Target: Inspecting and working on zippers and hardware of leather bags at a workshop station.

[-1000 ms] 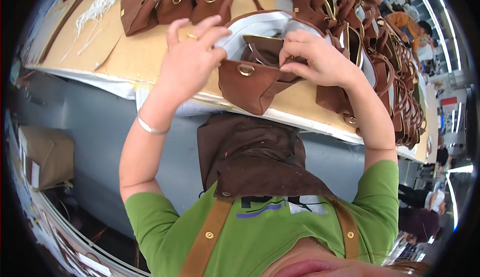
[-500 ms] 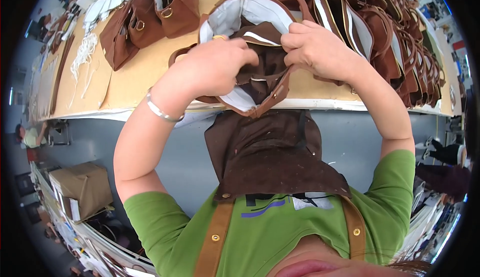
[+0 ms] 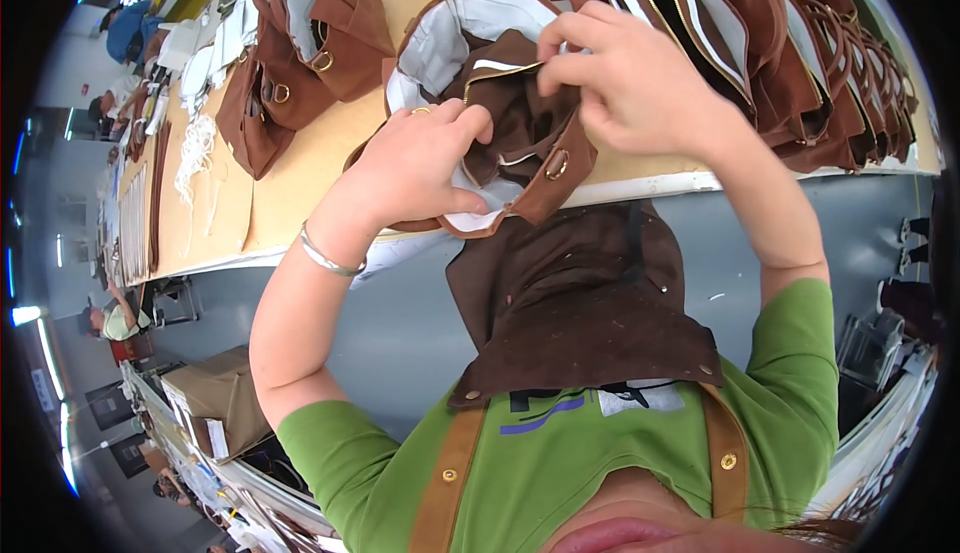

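Note:
A brown handbag (image 3: 567,158) with white inner padding and dark brown lining stands mouth-up at the table's near edge. My left hand (image 3: 415,163) is at the bag's left side, with thumb and index finger spread apart over the opening; its other fingers are partly hidden. On the right, my right hand (image 3: 635,78) has curled fingers at the lining's gold zipper (image 3: 490,73), holding the bag near its right rim. Its fingertips are partly hidden. A metal ring (image 3: 557,163) hangs on the bag's near right side.
Several similar brown bags (image 3: 775,63) crowd the table's right side. More bags (image 3: 310,53) stand at the left, near white strings (image 3: 195,153) and white pieces (image 3: 235,33). The table (image 3: 300,173) ends just in front of my apron (image 3: 590,303). Other people are at far left.
My right hand has risen and its fingers have loosened somewhat. My left hand has moved slightly down and left, with its thumb now spread. The bag has tilted, and the view has turned.

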A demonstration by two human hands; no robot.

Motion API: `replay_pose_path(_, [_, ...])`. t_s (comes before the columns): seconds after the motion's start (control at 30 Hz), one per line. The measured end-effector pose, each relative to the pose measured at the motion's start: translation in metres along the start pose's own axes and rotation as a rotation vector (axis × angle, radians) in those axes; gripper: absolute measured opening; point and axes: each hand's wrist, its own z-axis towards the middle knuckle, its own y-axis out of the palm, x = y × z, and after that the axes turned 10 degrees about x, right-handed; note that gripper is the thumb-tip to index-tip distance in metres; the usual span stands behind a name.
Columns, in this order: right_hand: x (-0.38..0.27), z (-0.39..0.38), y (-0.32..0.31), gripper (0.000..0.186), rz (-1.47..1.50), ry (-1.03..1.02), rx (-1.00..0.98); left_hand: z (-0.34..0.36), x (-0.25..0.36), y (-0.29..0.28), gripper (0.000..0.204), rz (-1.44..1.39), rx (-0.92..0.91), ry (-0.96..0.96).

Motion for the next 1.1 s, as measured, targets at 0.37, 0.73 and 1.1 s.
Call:
replay_pose_path(0.37, [-0.043, 0.016, 0.027, 0.019, 0.267, 0.394, -0.279, -0.006, -0.018, -0.02, 0.011, -0.551, 0.125, -0.101])
replay_pose_path(0.73, [-0.04, 0.021, 0.018, 0.012, 0.461, 0.482, -0.411, -0.007, -0.002, -0.024, 0.013, -0.527, 0.156, -0.226])
replay_pose_path(1.1, [-0.033, 0.013, 0.036, 0.01, 0.603, 0.43, -0.356, -0.045, 0.025, -0.006, 0.021, 0.105, 0.481, 0.005])
